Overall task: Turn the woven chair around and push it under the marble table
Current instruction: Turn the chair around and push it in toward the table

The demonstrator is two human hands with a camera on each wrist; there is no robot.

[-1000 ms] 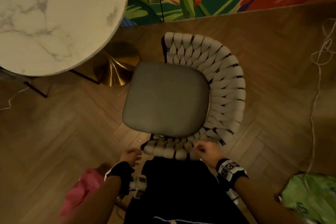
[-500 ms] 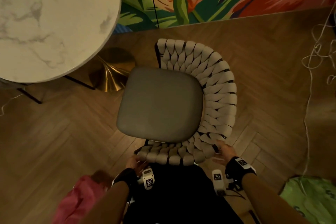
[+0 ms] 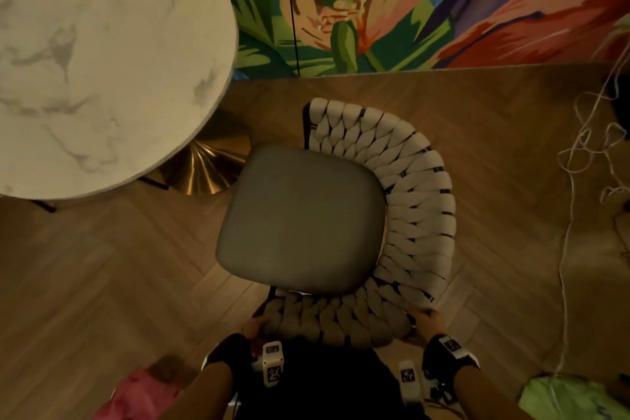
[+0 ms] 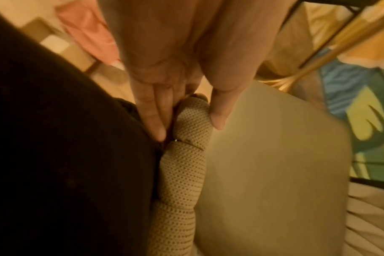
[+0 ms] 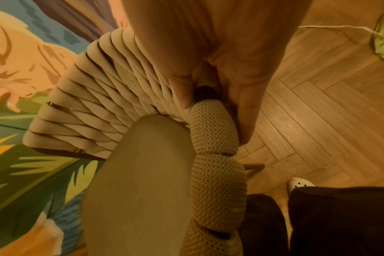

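Observation:
The woven chair (image 3: 419,215) stands on the wood floor, its grey seat (image 3: 300,218) open toward the left and the round marble table (image 3: 102,61). The padded woven back curves from the far side round the right to the near side. My left hand (image 3: 254,327) holds the near left end of that back; in the left wrist view my left hand (image 4: 188,129) has its thumb inside the rim and its fingers outside. My right hand (image 3: 426,320) holds the near right corner, and in the right wrist view the same hand (image 5: 213,119) pinches the rim between thumb and fingers.
The table's gold cone base (image 3: 208,164) stands just left of the seat's far corner. A painted mural wall (image 3: 409,10) runs along the back. A white cord (image 3: 579,147) trails on the right. Pink cloth (image 3: 143,392) and a green bag (image 3: 572,399) lie by my legs.
My right hand has slid right along the woven rim to the chair's near right corner. The left hand has closed on the rim's left end. The chair has hardly turned.

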